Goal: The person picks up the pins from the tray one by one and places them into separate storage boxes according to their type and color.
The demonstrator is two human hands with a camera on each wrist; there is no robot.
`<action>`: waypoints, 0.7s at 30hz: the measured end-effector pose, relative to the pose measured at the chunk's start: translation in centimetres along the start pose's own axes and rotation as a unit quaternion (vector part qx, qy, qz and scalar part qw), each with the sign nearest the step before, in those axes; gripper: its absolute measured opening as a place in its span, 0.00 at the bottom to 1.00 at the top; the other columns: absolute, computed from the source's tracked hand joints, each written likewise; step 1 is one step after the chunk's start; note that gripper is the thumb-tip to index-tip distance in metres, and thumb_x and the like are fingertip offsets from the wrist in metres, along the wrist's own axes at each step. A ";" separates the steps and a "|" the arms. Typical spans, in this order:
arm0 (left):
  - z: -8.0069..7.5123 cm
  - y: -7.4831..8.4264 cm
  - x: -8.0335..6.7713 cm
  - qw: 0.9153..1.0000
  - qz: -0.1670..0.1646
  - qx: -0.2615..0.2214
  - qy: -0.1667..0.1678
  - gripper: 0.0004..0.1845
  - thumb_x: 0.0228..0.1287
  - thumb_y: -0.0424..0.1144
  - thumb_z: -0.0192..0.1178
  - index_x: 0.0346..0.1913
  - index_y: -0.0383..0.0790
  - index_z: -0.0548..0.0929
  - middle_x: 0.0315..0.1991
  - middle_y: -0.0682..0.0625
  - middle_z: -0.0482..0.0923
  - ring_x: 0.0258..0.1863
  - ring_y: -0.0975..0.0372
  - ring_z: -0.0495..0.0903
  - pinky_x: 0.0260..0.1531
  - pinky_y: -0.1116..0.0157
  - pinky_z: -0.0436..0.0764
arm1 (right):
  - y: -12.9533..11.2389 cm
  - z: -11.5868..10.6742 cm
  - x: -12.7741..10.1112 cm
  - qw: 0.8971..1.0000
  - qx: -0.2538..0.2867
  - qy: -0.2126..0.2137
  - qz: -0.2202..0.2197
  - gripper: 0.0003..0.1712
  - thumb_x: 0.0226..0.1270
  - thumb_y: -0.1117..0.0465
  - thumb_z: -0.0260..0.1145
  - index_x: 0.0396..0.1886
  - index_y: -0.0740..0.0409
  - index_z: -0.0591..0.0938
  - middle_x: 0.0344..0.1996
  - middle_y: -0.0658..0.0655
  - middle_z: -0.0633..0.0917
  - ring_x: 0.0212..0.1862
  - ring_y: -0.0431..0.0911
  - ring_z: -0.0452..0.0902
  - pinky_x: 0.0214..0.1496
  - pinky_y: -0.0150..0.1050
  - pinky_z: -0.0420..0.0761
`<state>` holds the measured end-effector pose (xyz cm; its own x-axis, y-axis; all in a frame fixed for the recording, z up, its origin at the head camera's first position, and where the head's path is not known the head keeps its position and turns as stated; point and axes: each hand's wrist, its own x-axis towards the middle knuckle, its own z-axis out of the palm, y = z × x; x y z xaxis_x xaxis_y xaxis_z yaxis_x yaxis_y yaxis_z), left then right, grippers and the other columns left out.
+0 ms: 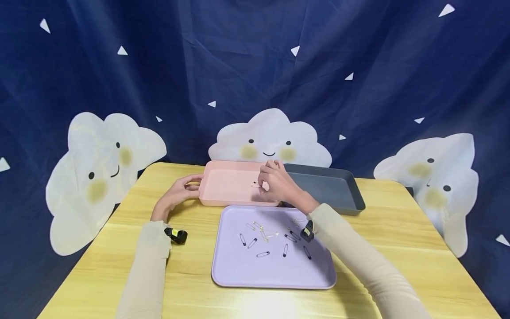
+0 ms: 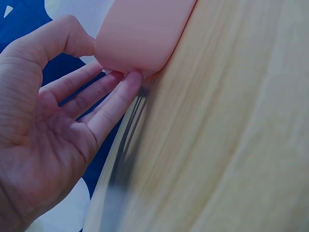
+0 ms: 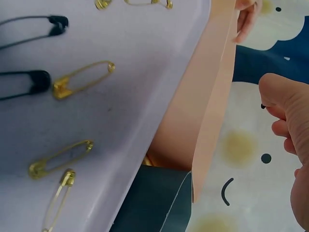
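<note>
1. While the right hand [image 1: 276,181] hovers over the right part of the pink tray [image 1: 227,184], its fingers are curled together and pinch a small safety pin [image 1: 256,184] at their tips; the pin hangs just left of the fingertips, above the tray floor.
2. That pin is thin wire, too small to tell its colour; its long axis runs roughly left to right in the head view, and which end is the clasp cannot be told.
3. At the tray's left end, the left hand [image 1: 179,189] holds the short wall: the thumb [image 2: 72,36] lies over the rim and the straightened fingers [image 2: 116,96] press the outer corner from below.
4. Smooth and matte, the pink tray is a shallow rectangle with rounded corners, its long side running across the desk [image 1: 119,248].
5. Just right of it, touching or nearly so, sits a dark grey tray [image 1: 330,188] of the same shape.
6. Nearer the person lies a flat lilac tray [image 1: 239,270], its far edge against the pink one.
7. Scattered on the lilac tray are loose safety pins [image 1: 263,254], some black-capped, some golden [image 3: 82,79], pointing every which way.
8. Pale wood grain covers the desk, with a dark blue cloud-printed curtain [image 1: 255,66] behind.
</note>
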<state>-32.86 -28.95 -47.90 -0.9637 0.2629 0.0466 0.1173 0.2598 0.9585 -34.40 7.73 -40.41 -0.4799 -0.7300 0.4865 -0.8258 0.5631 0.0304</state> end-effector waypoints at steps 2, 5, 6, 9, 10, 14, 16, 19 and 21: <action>0.0 0.0 0.0 1.000 -0.001 -0.001 -0.003 0.37 0.62 0.25 0.63 0.75 0.30 0.65 0.72 0.30 0.66 0.63 0.44 0.77 0.48 0.75 0.81 | 0.2 0.1 0.3 1.000 -0.003 0.001 0.003 0.06 0.49 0.63 0.73 0.24 0.53 0.82 0.28 0.50 0.79 0.40 0.49 0.66 0.55 0.52 0.66; 0.0 0.1 -0.1 1.000 -0.002 -0.009 -0.006 0.37 0.62 0.25 0.62 0.75 0.29 0.64 0.72 0.30 0.65 0.65 0.37 0.73 0.49 0.76 0.81 | 0.6 0.3 0.7 1.000 -0.011 0.001 0.007 0.05 0.49 0.63 0.73 0.24 0.53 0.83 0.28 0.50 0.79 0.40 0.49 0.66 0.55 0.52 0.66; 0.0 0.2 -0.1 1.000 -0.002 -0.010 -0.008 0.37 0.62 0.25 0.62 0.75 0.29 0.63 0.72 0.29 0.64 0.66 0.36 0.72 0.49 0.76 0.80 | 0.8 0.4 0.9 1.000 -0.014 0.002 0.007 0.05 0.50 0.63 0.73 0.24 0.54 0.83 0.28 0.50 0.79 0.40 0.49 0.66 0.54 0.51 0.66; 0.1 0.4 -0.2 1.000 -0.001 -0.010 -0.011 0.37 0.63 0.24 0.61 0.76 0.28 0.63 0.72 0.29 0.64 0.66 0.35 0.71 0.49 0.76 0.80 | 1.2 0.6 1.3 1.000 -0.019 -0.002 0.012 0.04 0.50 0.63 0.72 0.25 0.55 0.84 0.28 0.50 0.78 0.41 0.49 0.65 0.55 0.51 0.66; 0.1 0.4 -0.2 1.000 -0.003 -0.010 -0.009 0.37 0.63 0.24 0.61 0.76 0.29 0.63 0.72 0.29 0.64 0.66 0.35 0.72 0.49 0.76 0.81 | 1.3 0.6 1.5 1.000 -0.018 -0.004 0.014 0.04 0.51 0.63 0.72 0.25 0.55 0.84 0.29 0.50 0.78 0.40 0.49 0.65 0.55 0.52 0.65; 0.1 0.3 -0.1 1.000 -0.005 -0.006 -0.003 0.37 0.63 0.24 0.61 0.75 0.29 0.64 0.72 0.30 0.65 0.66 0.37 0.73 0.48 0.75 0.81 | 1.5 0.5 2.3 0.999 -0.020 -0.022 0.025 0.03 0.53 0.63 0.71 0.26 0.56 0.84 0.29 0.51 0.78 0.40 0.50 0.65 0.55 0.52 0.65; 0.1 0.3 -0.1 1.000 -0.007 -0.005 -0.001 0.37 0.63 0.24 0.61 0.75 0.30 0.64 0.72 0.30 0.65 0.66 0.37 0.73 0.48 0.76 0.81 | 1.5 0.6 2.6 0.999 -0.023 -0.029 0.027 0.03 0.53 0.63 0.71 0.26 0.56 0.84 0.30 0.51 0.78 0.40 0.50 0.65 0.54 0.51 0.64; 0.0 0.3 -0.2 1.000 -0.006 -0.004 -0.005 0.37 0.63 0.24 0.62 0.75 0.30 0.64 0.72 0.30 0.65 0.66 0.37 0.72 0.48 0.76 0.81 | 1.5 0.8 3.0 0.998 -0.029 -0.038 0.030 0.04 0.52 0.63 0.71 0.26 0.56 0.83 0.30 0.51 0.78 0.40 0.50 0.65 0.54 0.51 0.64; 0.0 0.3 -0.2 1.000 -0.007 -0.004 -0.008 0.37 0.63 0.25 0.62 0.76 0.31 0.64 0.72 0.30 0.64 0.67 0.36 0.72 0.49 0.76 0.81 | 1.5 0.9 3.1 0.998 -0.031 -0.042 0.034 0.04 0.52 0.63 0.72 0.25 0.56 0.83 0.29 0.50 0.78 0.40 0.50 0.64 0.54 0.50 0.64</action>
<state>-32.64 -28.89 -47.64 -0.9614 0.2735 0.0293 0.1020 0.2558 0.9613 -37.42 5.92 -39.66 -0.5599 -0.7175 0.4143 -0.7714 0.6339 0.0554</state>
